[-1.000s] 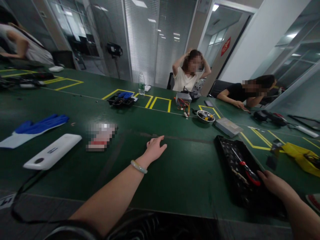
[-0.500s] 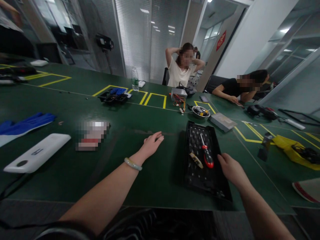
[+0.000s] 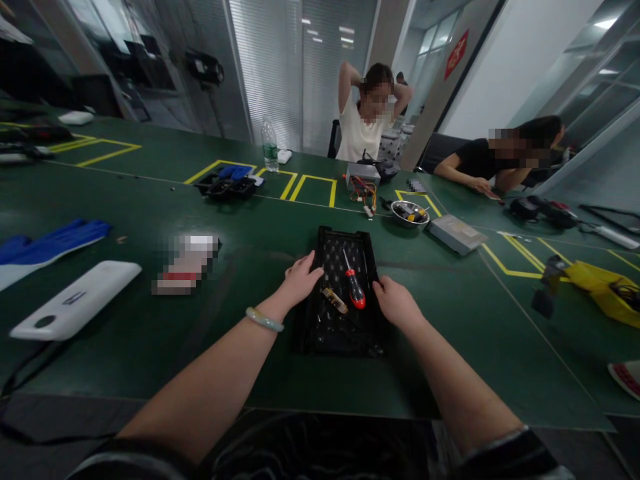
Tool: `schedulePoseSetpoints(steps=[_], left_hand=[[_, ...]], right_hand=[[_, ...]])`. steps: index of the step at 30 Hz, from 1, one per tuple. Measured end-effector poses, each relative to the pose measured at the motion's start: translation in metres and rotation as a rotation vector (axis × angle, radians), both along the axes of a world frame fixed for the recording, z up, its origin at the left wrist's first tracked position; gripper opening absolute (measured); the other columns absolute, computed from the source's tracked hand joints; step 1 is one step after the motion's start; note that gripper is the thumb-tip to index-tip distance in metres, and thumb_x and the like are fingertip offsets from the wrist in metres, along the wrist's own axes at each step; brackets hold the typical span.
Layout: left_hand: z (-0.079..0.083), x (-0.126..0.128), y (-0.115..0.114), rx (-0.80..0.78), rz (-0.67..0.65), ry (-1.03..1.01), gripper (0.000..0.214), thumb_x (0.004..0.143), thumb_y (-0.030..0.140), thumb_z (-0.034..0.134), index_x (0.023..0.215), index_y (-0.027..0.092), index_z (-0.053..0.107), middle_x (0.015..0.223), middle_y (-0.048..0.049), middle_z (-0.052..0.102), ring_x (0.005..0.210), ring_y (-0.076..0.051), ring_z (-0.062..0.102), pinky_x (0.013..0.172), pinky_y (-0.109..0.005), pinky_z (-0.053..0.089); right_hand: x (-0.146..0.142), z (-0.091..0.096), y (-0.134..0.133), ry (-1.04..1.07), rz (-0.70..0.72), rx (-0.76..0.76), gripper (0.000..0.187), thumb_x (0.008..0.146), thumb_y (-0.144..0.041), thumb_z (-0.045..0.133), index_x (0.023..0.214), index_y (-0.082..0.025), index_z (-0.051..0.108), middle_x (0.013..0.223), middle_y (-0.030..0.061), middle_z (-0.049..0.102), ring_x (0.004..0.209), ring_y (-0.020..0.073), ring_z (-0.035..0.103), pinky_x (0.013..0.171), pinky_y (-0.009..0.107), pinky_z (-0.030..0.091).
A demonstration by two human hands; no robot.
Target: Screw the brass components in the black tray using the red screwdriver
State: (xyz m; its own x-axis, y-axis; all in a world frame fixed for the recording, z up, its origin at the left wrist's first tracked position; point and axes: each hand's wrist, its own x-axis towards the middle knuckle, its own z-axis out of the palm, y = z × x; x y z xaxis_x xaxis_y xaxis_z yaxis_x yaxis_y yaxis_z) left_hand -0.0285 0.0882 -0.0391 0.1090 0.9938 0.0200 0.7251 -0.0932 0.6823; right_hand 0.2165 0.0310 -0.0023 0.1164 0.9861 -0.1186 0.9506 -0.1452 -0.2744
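A shallow black tray (image 3: 343,333) with a studded floor lies in front of me. Its right side is gripped by my right hand (image 3: 397,301), thumb along the rim. On the left side, my left hand (image 3: 301,280), below a pale bangle (image 3: 264,320), holds the tray's edge with its thumb at the rim; some of its fingers are hidden. Inside the tray lies a screwdriver (image 3: 356,292) with a red and black handle, its shaft pointing away from me. Beside it rests a small tan and brown piece (image 3: 334,300) that I cannot identify.
To the left are a white power bank (image 3: 80,300), blue-white gloves (image 3: 60,243) and a blurred packet (image 3: 187,267). Farther back stand a water bottle (image 3: 270,148), a metal bowl (image 3: 410,215), a power supply box (image 3: 363,175) and a grey box (image 3: 456,233). Two people sit across the table.
The tray has moved left with my right hand, carrying the screwdriver and tan piece. My left hand, apart from it before, now holds its left edge.
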Motion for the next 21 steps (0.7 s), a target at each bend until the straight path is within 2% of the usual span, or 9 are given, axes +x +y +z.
schedulePoseSetpoints(steps=[3, 5, 6, 9, 11, 12, 14, 17, 21], left_hand=[[-0.005, 0.003, 0.003, -0.038, -0.002, 0.009, 0.065, 0.099, 0.039, 0.043, 0.161, 0.022, 0.036, 0.164, -0.0096, 0.042, 0.154, -0.028, 0.036, 0.127, -0.051, 0.026], [-0.007, 0.004, 0.004, -0.046, 0.005, 0.012, 0.065, 0.099, 0.040, 0.041, 0.161, 0.023, 0.035, 0.164, -0.0096, 0.043, 0.154, -0.029, 0.035, 0.127, -0.051, 0.025], [-0.007, 0.005, 0.004, -0.046, 0.009, 0.013, 0.065, 0.099, 0.040, 0.041, 0.161, 0.023, 0.035, 0.163, -0.0096, 0.044, 0.154, -0.029, 0.036, 0.127, -0.051, 0.025], [-0.007, 0.005, 0.004, -0.041, 0.023, 0.014, 0.065, 0.099, 0.040, 0.042, 0.161, 0.023, 0.036, 0.161, -0.0101, 0.047, 0.152, -0.030, 0.039, 0.126, -0.052, 0.026], [-0.006, 0.005, 0.004, -0.037, 0.021, 0.014, 0.064, 0.099, 0.040, 0.042, 0.160, 0.024, 0.037, 0.160, -0.0086, 0.049, 0.151, -0.028, 0.041, 0.126, -0.050, 0.026], [-0.006, 0.005, 0.003, -0.035, 0.018, 0.013, 0.063, 0.099, 0.039, 0.043, 0.160, 0.025, 0.037, 0.159, -0.0077, 0.050, 0.150, -0.027, 0.041, 0.126, -0.050, 0.026], [-0.005, 0.005, 0.003, -0.031, 0.015, 0.011, 0.063, 0.098, 0.040, 0.043, 0.160, 0.025, 0.038, 0.158, -0.0070, 0.051, 0.150, -0.027, 0.042, 0.126, -0.049, 0.027], [-0.005, 0.006, 0.003, -0.029, 0.019, 0.010, 0.063, 0.098, 0.041, 0.044, 0.159, 0.025, 0.038, 0.157, -0.0077, 0.052, 0.149, -0.027, 0.043, 0.126, -0.049, 0.027], [-0.007, 0.007, 0.003, -0.033, 0.038, 0.013, 0.063, 0.099, 0.041, 0.044, 0.159, 0.023, 0.038, 0.158, -0.0096, 0.051, 0.150, -0.028, 0.041, 0.126, -0.051, 0.026]], right_hand=[[-0.008, 0.013, -0.003, -0.043, 0.007, 0.090, 0.038, 0.103, -0.043, 0.051, 0.126, -0.014, 0.059, 0.121, 0.0116, 0.065, 0.103, 0.0207, 0.067, 0.091, 0.044, 0.058], [-0.019, 0.025, -0.011, -0.051, 0.099, 0.169, 0.043, 0.106, -0.042, 0.039, 0.133, -0.012, 0.054, 0.130, 0.0189, 0.060, 0.110, 0.0262, 0.065, 0.096, 0.048, 0.053], [-0.026, 0.031, -0.016, -0.034, 0.203, 0.174, 0.041, 0.106, -0.043, 0.040, 0.132, -0.015, 0.055, 0.130, 0.0174, 0.060, 0.111, 0.0262, 0.065, 0.096, 0.046, 0.052], [-0.048, 0.039, -0.030, 0.059, 0.644, 0.052, 0.021, 0.100, -0.041, 0.057, 0.110, -0.026, 0.068, 0.109, 0.0030, 0.069, 0.099, 0.0177, 0.067, 0.090, 0.032, 0.052], [-0.059, 0.035, -0.036, 0.099, 0.861, -0.028, 0.016, 0.095, -0.036, 0.067, 0.107, -0.027, 0.071, 0.104, 0.0004, 0.071, 0.098, 0.0162, 0.068, 0.089, 0.029, 0.052], [-0.062, 0.031, -0.038, 0.109, 0.924, -0.051, 0.018, 0.093, -0.034, 0.070, 0.108, -0.026, 0.071, 0.105, 0.0009, 0.072, 0.098, 0.0167, 0.068, 0.088, 0.029, 0.052], [-0.066, 0.021, -0.038, 0.121, 0.988, -0.067, 0.020, 0.091, -0.031, 0.072, 0.110, -0.023, 0.070, 0.105, 0.0023, 0.072, 0.096, 0.0175, 0.069, 0.087, 0.030, 0.053], [-0.066, 0.012, -0.035, 0.136, 1.037, -0.055, 0.012, 0.096, -0.026, 0.064, 0.106, -0.022, 0.069, 0.104, 0.0020, 0.071, 0.095, 0.0159, 0.068, 0.087, 0.029, 0.053], [-0.061, 0.011, -0.038, 0.150, 1.081, -0.021, 0.021, 0.101, -0.017, 0.052, 0.114, -0.023, 0.067, 0.109, 0.0016, 0.070, 0.099, 0.0133, 0.067, 0.091, 0.027, 0.053]])
